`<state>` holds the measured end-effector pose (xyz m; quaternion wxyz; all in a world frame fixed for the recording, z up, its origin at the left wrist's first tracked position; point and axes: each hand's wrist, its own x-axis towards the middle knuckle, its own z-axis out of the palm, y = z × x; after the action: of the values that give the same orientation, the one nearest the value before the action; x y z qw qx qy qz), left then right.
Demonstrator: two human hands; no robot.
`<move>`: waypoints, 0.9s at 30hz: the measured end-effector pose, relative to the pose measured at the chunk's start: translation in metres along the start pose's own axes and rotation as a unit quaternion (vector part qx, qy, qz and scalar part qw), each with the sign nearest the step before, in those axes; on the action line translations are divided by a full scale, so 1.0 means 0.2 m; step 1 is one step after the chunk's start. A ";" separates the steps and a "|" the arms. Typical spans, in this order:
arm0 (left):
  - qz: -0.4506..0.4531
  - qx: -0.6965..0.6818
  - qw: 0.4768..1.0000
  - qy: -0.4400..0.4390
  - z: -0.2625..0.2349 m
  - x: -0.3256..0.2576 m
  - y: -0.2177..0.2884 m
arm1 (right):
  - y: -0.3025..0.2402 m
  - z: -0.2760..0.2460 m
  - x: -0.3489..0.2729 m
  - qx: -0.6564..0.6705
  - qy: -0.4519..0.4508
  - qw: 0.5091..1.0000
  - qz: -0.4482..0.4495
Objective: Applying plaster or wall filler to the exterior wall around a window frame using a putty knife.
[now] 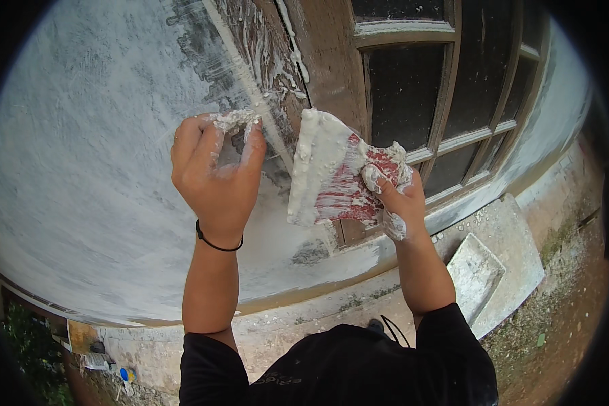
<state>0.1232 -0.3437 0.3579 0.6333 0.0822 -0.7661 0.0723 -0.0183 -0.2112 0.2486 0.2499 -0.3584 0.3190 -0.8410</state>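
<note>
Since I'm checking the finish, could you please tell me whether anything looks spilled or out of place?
Yes: white paste lies in streaks and drips on the brown wooden frame, beyond the wall, on otherwise mostly brown wood. It also cakes the red scraper up to the right hand gripping it.

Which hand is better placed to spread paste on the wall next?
Likely the right hand: it grips the red scraper, coated in white paste. The left hand holds no tool; its fingers are smeared.

red scraper (338, 177) streaked creamy white
</note>
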 end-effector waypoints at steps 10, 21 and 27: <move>-0.079 -0.163 0.982 -0.047 -0.11 -0.04 0.13 | -0.01 -0.01 -0.06 0.016 0.031 0.999 -0.009; -0.082 -0.208 0.971 -0.084 -0.25 -0.10 0.18 | -0.04 0.03 -0.17 0.045 0.092 0.995 -0.005; -0.072 -0.260 0.962 -0.038 -0.28 -0.20 0.16 | -0.05 0.03 -0.22 0.023 0.075 0.997 0.006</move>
<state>0.1779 -0.2990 0.3295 0.6069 -0.0272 -0.7741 -0.1782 0.0121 -0.1779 0.2403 0.2384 -0.2866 0.3199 -0.8710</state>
